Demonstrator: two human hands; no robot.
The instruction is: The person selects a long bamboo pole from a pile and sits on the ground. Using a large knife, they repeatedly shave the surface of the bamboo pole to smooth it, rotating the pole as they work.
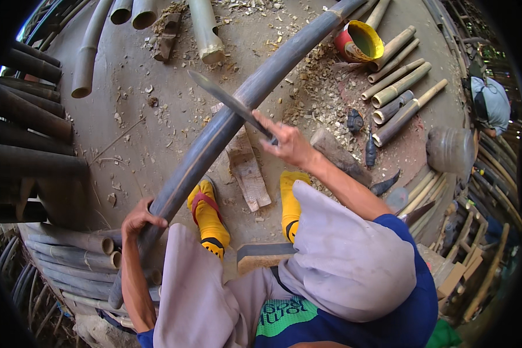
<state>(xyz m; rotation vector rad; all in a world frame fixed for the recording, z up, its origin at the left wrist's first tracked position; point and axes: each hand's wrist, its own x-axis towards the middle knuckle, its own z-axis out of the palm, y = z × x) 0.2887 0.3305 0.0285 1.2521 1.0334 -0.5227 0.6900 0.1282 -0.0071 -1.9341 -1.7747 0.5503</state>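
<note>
A long dark bamboo pole point(277, 65) runs slantwise from the upper right to beside my left thigh. My left hand point(140, 217) is closed round its near end. In my right hand point(290, 144) is the handle of a machete point(217, 93). The blade lies across the middle of the pole, its tip pointing to the upper left; a slight blur shows at the hand. Under the pole sits a pale wooden block point(246, 168), between my feet in yellow socks. A lighter lengthwise strip shows on the pole's surface below the blade.
Wood chips cover the ground. Cut bamboo pieces point(401, 84) lie at the right beside a red and yellow bucket point(359, 42). A dark-handled tool point(370, 148) and a log point(341, 155) are near my right arm. More bamboo point(87, 64) stands at left. Another person point(490, 104) is far right.
</note>
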